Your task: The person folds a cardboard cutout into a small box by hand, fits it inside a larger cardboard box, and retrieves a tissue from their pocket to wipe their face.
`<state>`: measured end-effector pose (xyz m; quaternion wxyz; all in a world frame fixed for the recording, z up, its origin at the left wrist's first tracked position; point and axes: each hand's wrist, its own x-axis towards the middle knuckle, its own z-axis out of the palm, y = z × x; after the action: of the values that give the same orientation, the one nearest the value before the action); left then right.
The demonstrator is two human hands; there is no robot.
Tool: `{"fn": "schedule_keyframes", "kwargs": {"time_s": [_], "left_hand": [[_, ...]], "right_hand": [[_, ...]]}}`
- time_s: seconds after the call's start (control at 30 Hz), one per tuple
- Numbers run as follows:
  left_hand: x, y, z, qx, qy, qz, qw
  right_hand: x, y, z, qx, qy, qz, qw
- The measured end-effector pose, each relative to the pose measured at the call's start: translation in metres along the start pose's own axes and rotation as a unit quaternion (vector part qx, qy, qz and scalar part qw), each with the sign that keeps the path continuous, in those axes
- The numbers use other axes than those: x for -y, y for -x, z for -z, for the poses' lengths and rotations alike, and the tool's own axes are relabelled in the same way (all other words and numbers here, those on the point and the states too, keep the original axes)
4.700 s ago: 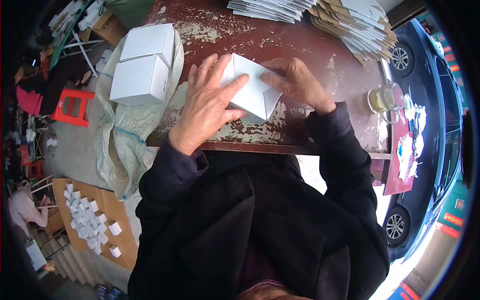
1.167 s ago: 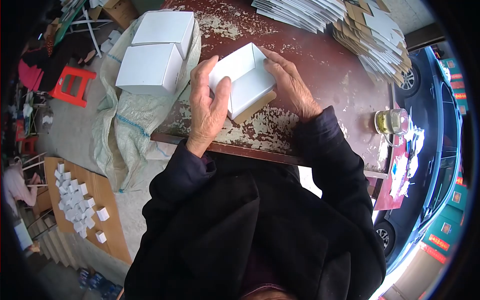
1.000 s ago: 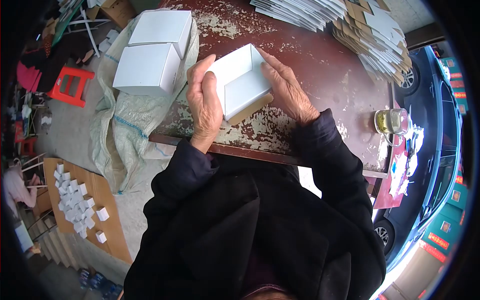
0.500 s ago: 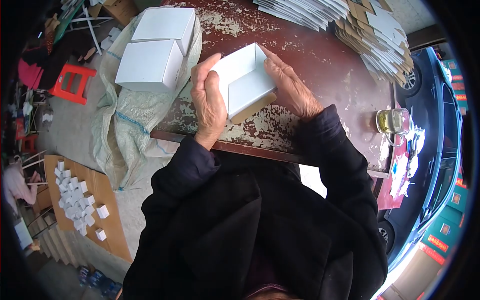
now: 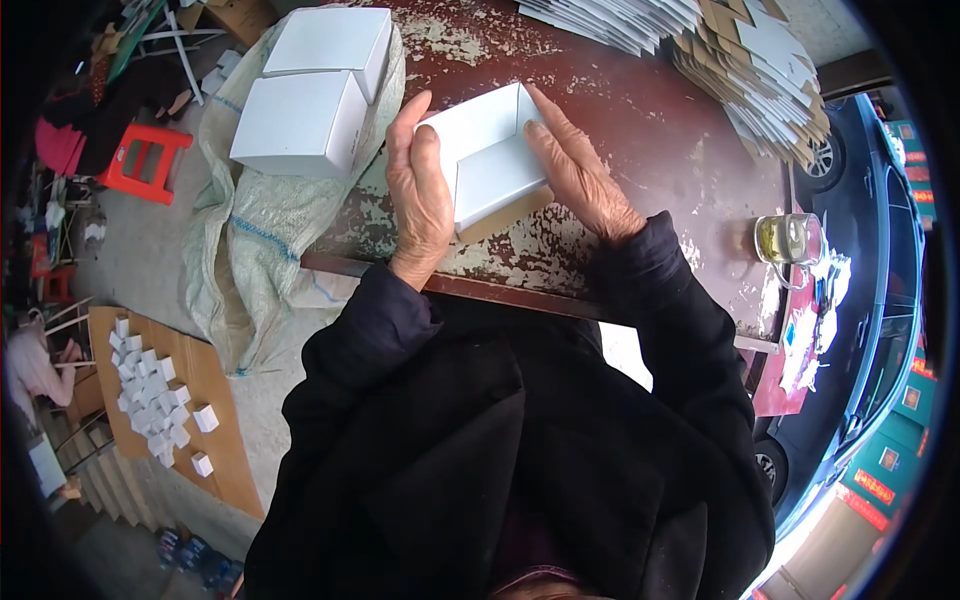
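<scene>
Between my two hands is a white cardboard box [image 5: 500, 170], its open side facing me so the white inside shows. A brown flap hangs out along its lower edge. My left hand [image 5: 420, 190] is pressed against the left wall, thumb near the upper rim. On the opposite side, my right hand [image 5: 580, 170] grips the right wall, its thumb over the rim. Left of my hands, two closed white boxes [image 5: 295, 125] sit on a pale woven sack [image 5: 265, 225]. The worn red table [image 5: 440, 50] lies beneath the box in my hands.
Flat folded cardboard blanks [image 5: 750, 80] are stacked at the table's far right. A glass mug [image 5: 787, 240] of yellowish liquid stands near the right edge. Small white boxes [image 5: 150, 395] lie on a cardboard sheet at left. There are also a red stool [image 5: 145, 165], seated people and a parked car [image 5: 850, 300].
Both hands keep hold of the box, which has barely shifted. My left hand sits slightly higher on its wall, and my right fingers have moved slightly.
</scene>
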<state>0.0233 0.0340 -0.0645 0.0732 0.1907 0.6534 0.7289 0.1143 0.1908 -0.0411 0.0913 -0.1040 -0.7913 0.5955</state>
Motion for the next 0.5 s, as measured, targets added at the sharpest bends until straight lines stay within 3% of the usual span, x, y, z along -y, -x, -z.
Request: {"fn": "schedule_keyframes", "kwargs": {"time_s": [0.1, 0.23, 0.3, 0.4, 0.5], "left_hand": [[0.0, -0.007, 0.004, 0.023, -0.03, -0.009, 0.999], [0.023, -0.018, 0.014, 0.054, -0.131, -0.234, 0.962], [0.012, -0.018, 0.019, 0.084, -0.192, -0.26, 0.943], [-0.011, -0.016, 0.028, 0.171, -0.371, -0.321, 0.854], [-0.018, -0.016, 0.026, 0.203, -0.386, -0.304, 0.847]], "right_hand": [[0.0, -0.001, -0.002, -0.027, 0.029, 0.05, 0.998], [-0.004, 0.0, -0.002, -0.039, 0.057, 0.081, 0.994], [-0.002, 0.001, -0.001, -0.034, 0.05, 0.074, 0.995], [0.001, 0.001, -0.001, -0.018, 0.027, 0.049, 0.998], [0.0, -0.001, -0.001, -0.027, 0.055, 0.056, 0.997]]}}
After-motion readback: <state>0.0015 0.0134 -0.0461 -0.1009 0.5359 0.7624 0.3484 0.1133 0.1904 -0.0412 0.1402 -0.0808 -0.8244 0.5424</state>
